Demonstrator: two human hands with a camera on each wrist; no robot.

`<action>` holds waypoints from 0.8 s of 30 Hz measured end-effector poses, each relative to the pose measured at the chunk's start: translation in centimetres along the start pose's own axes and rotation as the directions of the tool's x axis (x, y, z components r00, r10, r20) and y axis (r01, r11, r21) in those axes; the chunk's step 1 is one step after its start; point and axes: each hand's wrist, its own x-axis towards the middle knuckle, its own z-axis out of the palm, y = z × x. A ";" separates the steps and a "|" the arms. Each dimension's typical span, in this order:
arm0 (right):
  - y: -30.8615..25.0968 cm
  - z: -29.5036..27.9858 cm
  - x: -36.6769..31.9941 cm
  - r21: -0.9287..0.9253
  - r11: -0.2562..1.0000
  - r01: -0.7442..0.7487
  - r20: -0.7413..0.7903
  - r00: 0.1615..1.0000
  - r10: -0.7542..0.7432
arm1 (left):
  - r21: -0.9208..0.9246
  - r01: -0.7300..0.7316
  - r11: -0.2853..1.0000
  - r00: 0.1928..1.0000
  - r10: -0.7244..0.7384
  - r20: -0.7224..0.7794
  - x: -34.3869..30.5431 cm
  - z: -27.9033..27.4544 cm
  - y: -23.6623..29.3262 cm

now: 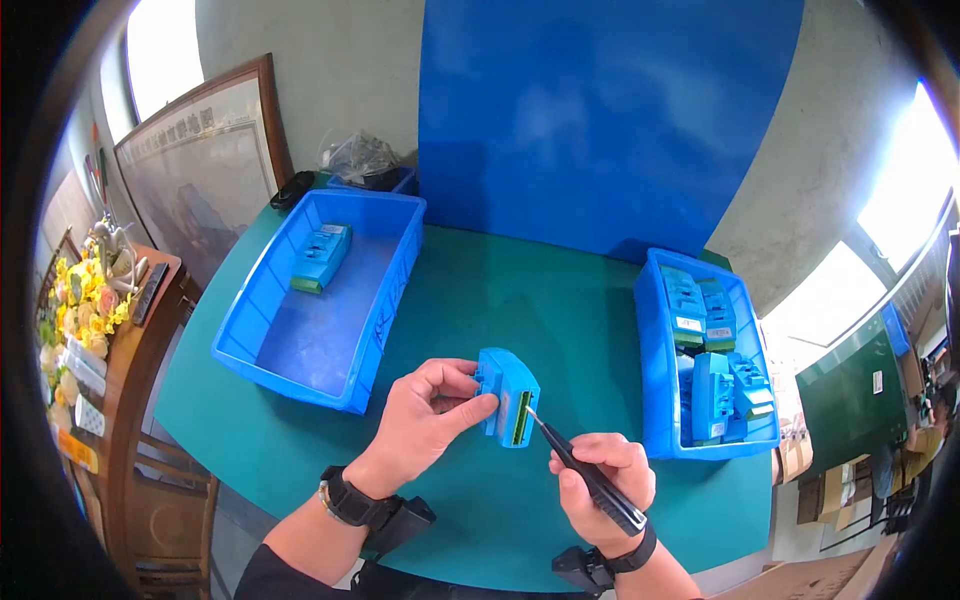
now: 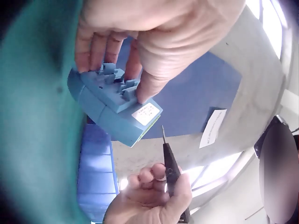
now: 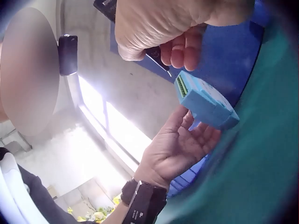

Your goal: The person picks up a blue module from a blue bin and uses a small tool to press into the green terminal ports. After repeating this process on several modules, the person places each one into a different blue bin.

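My left hand holds a blue plastic module over the table, thumb on one side and fingers on the other. A green terminal strip runs along the module's end face, turned toward the right hand. In my right hand is a black-handled screwdriver, its thin metal tip right at the green strip in the head view. The left wrist view shows clips and a white label on the module. From the right wrist, the screwdriver's shaft points toward the strip.
A blue bin on the left contains one similar module. The right-hand blue bin holds several more. Both stand on a green table, with a blue panel behind. A bag-topped container sits at the back left.
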 end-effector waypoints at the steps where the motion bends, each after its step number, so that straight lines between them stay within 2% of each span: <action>1: 0.0 0.1 0.0 -0.023 1.000 -0.002 -0.012 1.000 0.002 | 0.014 -0.004 1.000 1.000 0.004 -0.006 -0.1 0.0 -0.1; 5: -0.2 0.2 0.0 -0.014 0.999 -0.052 -0.040 0.998 0.051 | 0.054 -0.073 0.996 0.997 0.074 -0.032 -0.2 0.4 -0.2; 7: -0.2 0.2 0.0 0.014 0.999 -0.036 -0.052 0.998 0.037 | 0.130 -0.130 0.983 0.990 0.135 -0.032 -0.2 0.5 -0.2; 13: -0.6 -0.1 0.6 -0.027 0.999 0.034 -0.024 0.999 -0.035 | 0.164 -0.148 0.975 0.988 0.153 -0.018 -0.3 0.5 -0.3; 16: -0.7 0.2 0.8 -0.043 0.998 0.049 -0.025 0.998 -0.050 | 0.163 -0.226 0.960 0.971 0.235 -0.035 -0.1 0.4 -1.1; 19: -1.0 -0.1 1.0 -0.057 0.997 0.056 0.007 0.998 -0.056 | 0.101 -0.232 0.967 0.970 0.238 -0.054 -0.2 0.6 -1.0; 22: -1.1 -0.1 1.1 -0.081 0.993 0.085 0.015 0.996 -0.084 | -0.053 -0.212 0.976 0.973 0.206 -0.102 0.2 0.0 -1.3; 24: -0.7 -0.2 1.0 -0.093 0.989 0.119 0.021 0.993 -0.118 | -0.067 -0.225 0.972 0.970 0.217 -0.111 0.2 -0.1 -1.2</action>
